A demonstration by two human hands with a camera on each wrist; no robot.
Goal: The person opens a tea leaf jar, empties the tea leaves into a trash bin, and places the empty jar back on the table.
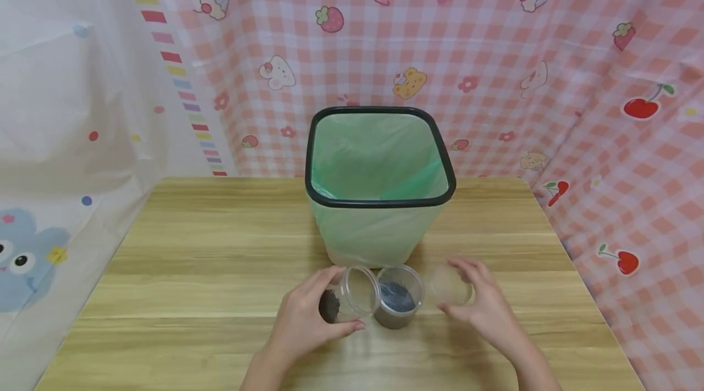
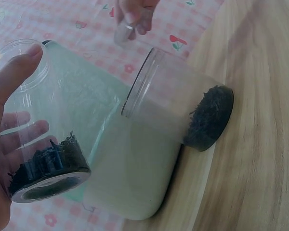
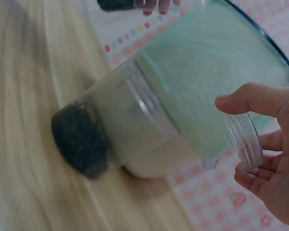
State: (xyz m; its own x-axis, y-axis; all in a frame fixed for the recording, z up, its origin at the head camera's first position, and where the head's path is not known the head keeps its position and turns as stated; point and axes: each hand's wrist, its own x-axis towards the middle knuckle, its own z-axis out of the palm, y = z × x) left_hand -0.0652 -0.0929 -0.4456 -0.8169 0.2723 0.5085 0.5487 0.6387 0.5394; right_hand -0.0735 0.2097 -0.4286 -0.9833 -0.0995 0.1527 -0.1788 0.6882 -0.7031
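Note:
My left hand [image 1: 294,317] grips a clear plastic jar [image 2: 43,159], tilted, its mouth facing right in the head view. Dark dry shreds [image 2: 48,161], like loose tea leaves, lie at its bottom. A second clear jar [image 1: 397,299] stands upright on the table between my hands, open at the top, with similar dark shreds [image 3: 80,139] low inside it. Off to its right, my right hand [image 1: 486,305] pinches a round clear lid [image 3: 245,142] by its rim, between thumb and fingers. That lid is above the table, apart from both jars.
Right behind the jars stands a pale green bin [image 1: 374,232] with a black rim and a green liner. Everything rests on a wood-grain table [image 1: 220,244]. A pink checked cloth [image 1: 352,43] hangs at the back and right, a white one [image 1: 66,104] at the left.

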